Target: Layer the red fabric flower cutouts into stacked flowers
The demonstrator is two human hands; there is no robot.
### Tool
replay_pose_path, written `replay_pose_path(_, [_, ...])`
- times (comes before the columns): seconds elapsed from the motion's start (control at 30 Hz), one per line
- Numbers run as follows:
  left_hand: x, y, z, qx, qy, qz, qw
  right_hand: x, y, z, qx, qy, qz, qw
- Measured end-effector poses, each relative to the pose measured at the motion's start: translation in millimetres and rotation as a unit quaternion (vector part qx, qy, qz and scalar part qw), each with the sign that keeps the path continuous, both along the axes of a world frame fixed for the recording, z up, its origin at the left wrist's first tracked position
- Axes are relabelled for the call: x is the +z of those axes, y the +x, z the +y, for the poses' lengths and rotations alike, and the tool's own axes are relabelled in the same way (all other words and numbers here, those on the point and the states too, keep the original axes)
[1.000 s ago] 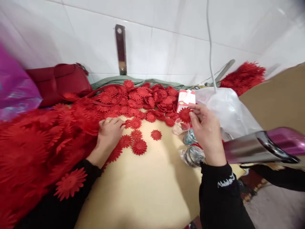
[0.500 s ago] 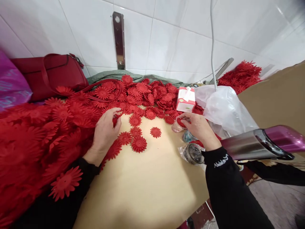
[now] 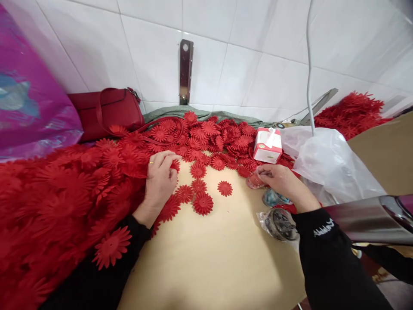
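My left hand (image 3: pixel 160 183) is curled at the edge of the red flower heap, with a red artificial flower (image 3: pixel 176 165) showing between thumb and fingers. My right hand (image 3: pixel 281 183) has its thumb and fingertips pinched together over a small clear container with pinkish-red contents (image 3: pixel 254 180). What the fingertips hold, if anything, is too small to make out. Close below that hand stand a container with blue contents (image 3: pixel 273 198) and one with black contents (image 3: pixel 282 224) in clear plastic. A single flat red flower (image 3: pixel 225 188) lies between my hands.
A heap of red flowers (image 3: pixel 58 202) covers the left and back of the tan table (image 3: pixel 213 258). A tissue box (image 3: pixel 267 148), white plastic bag (image 3: pixel 335 161) and steel flask (image 3: pixel 358 219) stand right. A red handbag (image 3: pixel 112 112) and purple bag (image 3: pixel 35 94) sit back left.
The view has swung left, so everything sits further right in the picture. My right fingertips have drawn together over the pinkish-red container. The left hand stays near the same flowers.
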State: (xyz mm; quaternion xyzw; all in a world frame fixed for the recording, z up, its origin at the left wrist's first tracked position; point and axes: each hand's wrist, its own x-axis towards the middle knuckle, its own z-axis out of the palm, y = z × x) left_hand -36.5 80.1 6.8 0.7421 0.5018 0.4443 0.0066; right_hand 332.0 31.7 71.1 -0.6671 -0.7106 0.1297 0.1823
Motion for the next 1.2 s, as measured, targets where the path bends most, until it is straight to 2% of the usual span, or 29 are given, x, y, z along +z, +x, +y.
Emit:
replay_pose_path(0.07, [1.9,0.7,-1.9,-0.034,-0.013,0.007,0.999,-2.0,2.6,-1.1,-0.003,-0.005,0.019,1.0])
replay_pose_path(0.13, [3.0,2.6,-5.3,-0.113,-0.046,0.037,0.992,-3.7,4.5,-1.7,-0.014,-0.008,0.038,0.999])
replay_pose_path(0.23, [2.0,6.7,-11.4,-0.241,-0.097,0.099,0.961,-4.8,5.7,-1.2,-0.03,-0.007,0.07,0.997])
replay_pose_path(0.3, [-0.2,8.9,-14.8,-0.28,-0.114,0.13,0.944,-3.9,4.8,-0.1,-0.029,-0.002,0.077,0.997])
replay_pose_path(0.47, [-6.4,6.2,-16.2,-0.257,-0.13,0.175,0.941,5.8,1.8,-0.7,-0.027,0.02,0.022,0.999])
replay_pose_path(0.6, [-8.1,-1.0,-13.8,-0.233,-0.125,0.179,0.948,25.2,-4.2,-11.9,-0.072,0.071,-0.015,0.995])
replay_pose_path(0.7, [-7.9,-4.6,-12.7,-0.227,-0.123,0.177,0.95,43.4,-23.2,-26.5,-0.089,0.142,-0.011,0.986])
replay_pose_path(0.8, [-7.5,-5.5,-12.5,-0.221,-0.12,0.17,0.953,48.5,-59.3,-41.8,-0.062,0.185,0.066,0.978])
replay_pose_path(0.9, [-6.8,-4.2,-12.8,-0.192,-0.111,0.16,0.962,26.4,-104.8,-56.0,0.023,0.225,0.123,0.966])
replay_pose_path(0.93, [-6.4,-3.2,-12.8,-0.179,-0.107,0.155,0.966,13.4,-119.5,-60.6,0.056,0.245,0.123,0.96])
replay_pose_path(1.03, [-5.3,2.1,-11.9,-0.146,-0.086,0.138,0.976,-31.0,-154.8,-73.5,0.122,0.244,0.092,0.958])
replay_pose_path(1.13, [-5.1,10.4,-8.5,-0.12,-0.086,0.159,0.976,-60.1,-170.6,-83.9,0.151,0.235,0.074,0.957])
replay_pose_path(1.2, [-5.2,16.1,-5.0,-0.104,-0.108,0.186,0.971,-63.0,-170.8,-87.1,0.16,0.226,0.075,0.958])
